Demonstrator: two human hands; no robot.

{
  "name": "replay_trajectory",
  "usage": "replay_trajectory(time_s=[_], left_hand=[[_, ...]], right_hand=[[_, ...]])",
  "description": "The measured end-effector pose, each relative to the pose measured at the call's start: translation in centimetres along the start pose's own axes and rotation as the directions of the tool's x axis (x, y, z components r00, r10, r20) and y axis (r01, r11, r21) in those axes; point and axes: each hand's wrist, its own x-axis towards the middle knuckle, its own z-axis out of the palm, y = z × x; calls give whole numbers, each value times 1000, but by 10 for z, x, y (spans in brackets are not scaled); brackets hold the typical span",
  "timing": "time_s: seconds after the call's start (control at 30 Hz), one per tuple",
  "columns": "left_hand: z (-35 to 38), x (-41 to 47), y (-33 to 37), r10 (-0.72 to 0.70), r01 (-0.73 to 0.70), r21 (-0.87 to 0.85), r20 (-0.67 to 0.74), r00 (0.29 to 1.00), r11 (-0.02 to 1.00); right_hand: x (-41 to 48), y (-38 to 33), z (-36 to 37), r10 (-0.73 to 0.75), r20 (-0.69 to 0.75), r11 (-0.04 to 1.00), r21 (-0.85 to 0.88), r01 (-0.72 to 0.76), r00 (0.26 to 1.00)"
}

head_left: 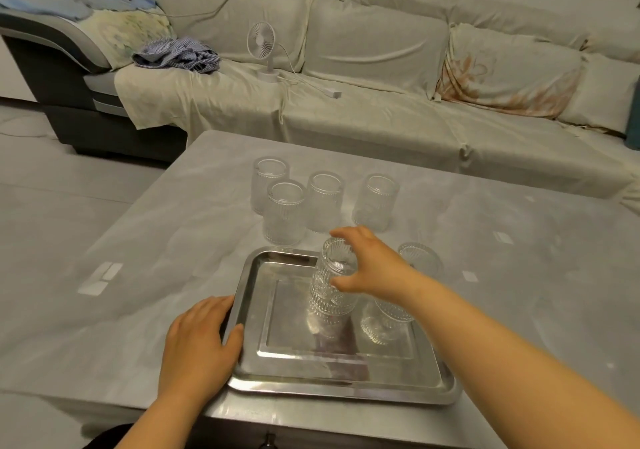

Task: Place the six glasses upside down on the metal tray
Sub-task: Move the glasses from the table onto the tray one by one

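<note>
- Gripping the upper part of a ribbed glass (334, 282), the right hand (367, 265) is forming the grip: thumb on the near side, fingers curling over the far side of the upturned base, closed on the glass wall.
- The held glass is standing inverted over the metal tray (256, 310), mouth down, long axis close to vertical with a slight lean to the left; whether the rim is already touching the tray floor I cannot tell.
- Handling judgement: clear ribbed glass, rigid, fragile, probably moderately heavy; the ribs are giving some purchase, so holding around the side wall near the base looks sound. A hard set-down on steel could chip the rim.
- A second glass (419, 261) is sitting inverted on the tray just right of the held one, partly hidden by the forearm.
- The left hand (201, 337) is resting flat against the tray's left rim, thumb on the lip, holding no glass.
- Four glasses (285, 213) are waiting upright, mouths up, on the worktop (138, 292) beyond the tray's far edge.
</note>
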Motion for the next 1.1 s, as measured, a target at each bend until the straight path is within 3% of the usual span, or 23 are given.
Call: replay_trajectory(time_s=[0.23, 0.37, 0.53, 0.67, 0.83, 1.1], left_hand=[[-1, -1, 0, 17, -17, 0, -4, 1000, 1000], [-1, 1, -2, 15, -15, 6, 4, 1000, 1000], [-1, 1, -2, 17, -17, -6, -10, 1000, 1000], [3, 3, -3, -13, 13, 48, 13, 1000, 999], [7, 6, -5, -20, 18, 75, 19, 1000, 997], [11, 9, -5, -38, 36, 107, 16, 999, 994]], right_hand=[[5, -2, -3, 41, 65, 997, -73, -37, 997], [12, 1, -7, 51, 70, 999, -10, -50, 996], [31, 12, -25, 122, -167, 984, 150, -97, 978], [61, 34, -47, 223, -295, 973, 118, -196, 929], [98, 58, -59, 361, -298, 926, 5, -377, 883], [138, 73, -54, 446, -208, 893, 44, -447, 870]])
